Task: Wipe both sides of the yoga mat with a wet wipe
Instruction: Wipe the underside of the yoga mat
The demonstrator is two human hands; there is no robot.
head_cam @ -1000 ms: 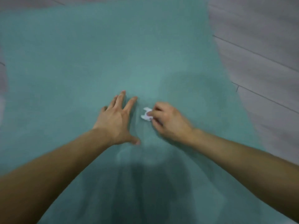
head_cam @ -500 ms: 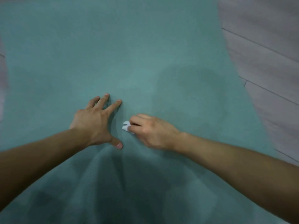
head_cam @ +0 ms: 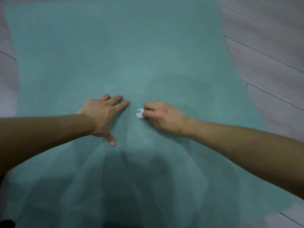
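A teal yoga mat lies flat on the floor and fills most of the view. My left hand rests flat on the mat near its middle, fingers straight and spread, thumb pointing toward me. Just to its right, my right hand holds a small crumpled white wet wipe against the mat, fingers curled over it. Only a bit of the wipe shows at my fingertips. A darker damp patch spreads on the mat beyond my right hand.
Pale grey wooden floor planks border the mat on the right, and a strip of floor shows on the left. My own shadow darkens the near part of the mat.
My right hand slid the wipe leftward and toward me, then back to the right. My left hand shifted left along the mat and stayed flat.
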